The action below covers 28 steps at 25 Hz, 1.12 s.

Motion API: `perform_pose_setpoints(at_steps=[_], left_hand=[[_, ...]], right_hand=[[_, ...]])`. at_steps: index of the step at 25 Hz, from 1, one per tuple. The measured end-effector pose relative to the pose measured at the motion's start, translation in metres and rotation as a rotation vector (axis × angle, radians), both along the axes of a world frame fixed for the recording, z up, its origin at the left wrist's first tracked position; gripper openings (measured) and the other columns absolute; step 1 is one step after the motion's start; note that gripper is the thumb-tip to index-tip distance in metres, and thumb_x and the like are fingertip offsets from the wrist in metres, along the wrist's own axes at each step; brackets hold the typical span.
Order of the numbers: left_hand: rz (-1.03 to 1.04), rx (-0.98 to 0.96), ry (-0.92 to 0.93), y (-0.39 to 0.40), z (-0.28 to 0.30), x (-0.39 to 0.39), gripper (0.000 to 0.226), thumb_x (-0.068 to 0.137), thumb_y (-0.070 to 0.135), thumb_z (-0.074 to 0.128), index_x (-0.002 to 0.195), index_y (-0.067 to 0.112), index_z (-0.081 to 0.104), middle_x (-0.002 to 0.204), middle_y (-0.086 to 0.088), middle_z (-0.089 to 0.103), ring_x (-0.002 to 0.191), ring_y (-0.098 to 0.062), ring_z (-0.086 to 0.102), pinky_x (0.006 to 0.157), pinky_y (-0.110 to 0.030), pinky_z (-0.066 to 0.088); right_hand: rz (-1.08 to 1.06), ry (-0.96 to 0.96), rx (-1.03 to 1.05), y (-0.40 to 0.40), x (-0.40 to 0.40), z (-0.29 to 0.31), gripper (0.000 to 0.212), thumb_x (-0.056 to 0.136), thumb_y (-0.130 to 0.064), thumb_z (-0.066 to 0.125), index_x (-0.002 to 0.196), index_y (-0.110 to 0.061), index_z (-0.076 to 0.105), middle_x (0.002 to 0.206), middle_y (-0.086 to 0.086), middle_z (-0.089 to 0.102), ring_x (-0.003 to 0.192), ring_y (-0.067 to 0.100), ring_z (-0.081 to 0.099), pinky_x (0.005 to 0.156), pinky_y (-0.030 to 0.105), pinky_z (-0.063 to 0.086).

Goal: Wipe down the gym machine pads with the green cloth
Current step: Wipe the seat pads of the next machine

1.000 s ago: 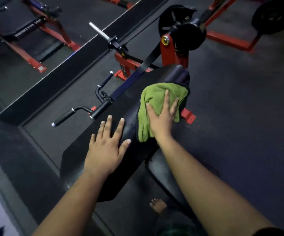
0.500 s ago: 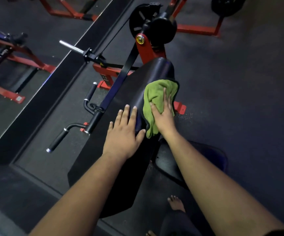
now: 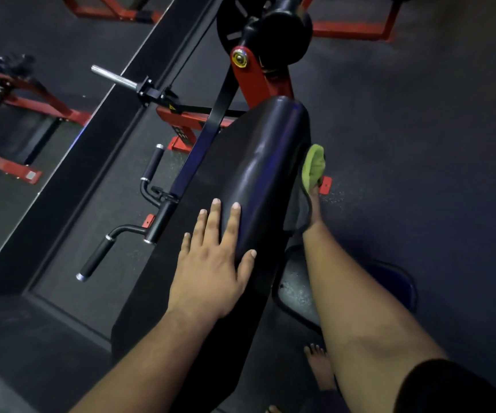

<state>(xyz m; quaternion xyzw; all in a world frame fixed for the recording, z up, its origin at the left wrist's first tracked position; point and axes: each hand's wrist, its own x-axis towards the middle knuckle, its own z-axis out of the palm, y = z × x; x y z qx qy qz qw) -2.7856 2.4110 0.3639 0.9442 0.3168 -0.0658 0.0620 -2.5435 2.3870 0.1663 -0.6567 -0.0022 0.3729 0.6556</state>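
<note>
A long black arm pad (image 3: 258,162) of a red-framed curl machine slopes away from me in the middle of the view. My left hand (image 3: 211,263) lies flat on its top, fingers spread. My right hand (image 3: 315,204) is mostly hidden behind the pad's right edge, where it presses the green cloth (image 3: 314,168) against the pad's side. Only part of the cloth shows. A second dark pad, the seat (image 3: 297,293), sits lower under my right forearm.
Black curl handles (image 3: 151,204) stick out left of the pad, with a chrome bar end (image 3: 112,76) beyond. A red pivot post (image 3: 255,76) and black weight plate (image 3: 270,25) stand at the far end. My bare foot (image 3: 319,368) rests on the dark rubber floor.
My right hand has slid the green cloth off the top of the pad and down its right side. My left hand has stayed flat on the pad while my view moved closer.
</note>
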Motion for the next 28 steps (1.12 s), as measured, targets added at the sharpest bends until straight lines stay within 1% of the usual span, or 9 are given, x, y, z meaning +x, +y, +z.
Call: perform_pose_setpoints(at_steps=[2,5,8,11,14,18,21,24,28], left_hand=[[-0.003,-0.004,0.0,0.002,0.0,0.002,0.078,0.099,0.062,0.029,0.16,0.034,-0.01,0.171,-0.004,-0.005,0.157,-0.027,0.005,0.123,-0.052,0.024],[0.003,-0.039,-0.017,0.003,0.001,-0.001,0.075,0.097,0.059,0.026,0.161,0.035,-0.007,0.171,-0.001,-0.005,0.157,-0.025,0.003,0.123,-0.054,0.023],[-0.001,-0.142,-0.098,0.004,0.005,-0.002,0.075,0.097,0.048,0.033,0.161,0.036,-0.005,0.171,0.005,-0.009,0.157,-0.019,0.0,0.122,-0.059,0.019],[0.011,-0.095,-0.165,-0.007,0.012,-0.019,0.075,0.094,0.046,0.037,0.161,0.032,0.007,0.171,0.004,-0.003,0.157,-0.019,0.006,0.122,-0.063,0.015],[0.043,-0.034,-0.147,-0.032,0.012,-0.08,0.072,0.095,0.053,0.034,0.161,0.032,0.014,0.171,0.002,0.002,0.157,-0.019,0.01,0.122,-0.063,0.013],[0.028,0.025,-0.105,-0.055,0.007,-0.178,0.072,0.095,0.056,0.037,0.161,0.029,0.022,0.17,0.002,0.011,0.156,-0.017,0.013,0.123,-0.059,0.018],[0.011,-0.026,-0.149,-0.064,0.001,-0.216,0.074,0.095,0.058,0.041,0.16,0.025,0.025,0.169,0.002,0.018,0.155,-0.018,0.017,0.122,-0.053,0.025],[0.031,-0.065,-0.221,-0.066,-0.001,-0.224,0.077,0.096,0.06,0.044,0.16,0.021,0.025,0.168,0.001,0.019,0.155,-0.016,0.015,0.124,-0.043,0.022],[0.042,-0.176,-0.285,-0.066,-0.006,-0.238,0.087,0.093,0.062,0.045,0.162,0.016,0.016,0.169,0.002,0.012,0.155,-0.006,0.003,0.127,-0.042,0.014]], right_hand=[[-0.04,-0.079,-0.094,-0.005,-0.032,0.041,0.075,0.091,-0.051,0.034,0.152,-0.007,0.039,0.154,0.013,0.044,0.143,0.023,0.041,0.12,0.02,0.026],[-0.129,-0.315,0.003,-0.02,-0.097,0.105,0.073,0.086,-0.05,0.05,0.148,-0.012,0.047,0.154,0.011,0.045,0.144,0.021,0.039,0.12,0.028,0.027],[-0.031,-0.621,0.027,-0.034,-0.13,0.103,0.069,0.092,-0.045,0.054,0.153,-0.016,0.04,0.161,0.015,0.033,0.15,0.022,0.028,0.124,0.03,0.02],[-0.076,-0.303,-0.118,-0.045,-0.134,0.041,0.08,0.083,-0.062,0.042,0.146,-0.013,0.05,0.149,0.014,0.05,0.14,0.03,0.045,0.118,0.046,0.034],[-0.109,-0.01,-0.124,-0.059,-0.17,0.023,0.084,0.078,-0.067,0.041,0.147,-0.021,0.048,0.149,0.008,0.051,0.138,0.027,0.047,0.117,0.047,0.035],[-0.098,-0.475,-0.124,-0.077,-0.249,0.096,0.076,0.083,-0.049,0.044,0.143,-0.004,0.053,0.152,0.022,0.046,0.141,0.037,0.042,0.119,0.039,0.029],[0.12,-0.897,-0.163,-0.072,-0.239,0.132,0.071,0.088,-0.055,0.051,0.154,-0.032,0.039,0.167,0.011,0.021,0.15,0.036,0.026,0.122,0.046,0.024],[0.247,-0.785,-0.284,-0.055,-0.203,0.16,0.072,0.088,-0.059,0.06,0.152,-0.052,0.027,0.17,-0.007,-0.005,0.155,0.033,0.003,0.12,0.056,0.019],[0.191,-0.928,-0.24,-0.073,-0.273,0.144,0.068,0.088,-0.06,0.055,0.152,-0.039,0.039,0.17,0.0,0.005,0.154,0.039,0.01,0.122,0.052,0.02]])
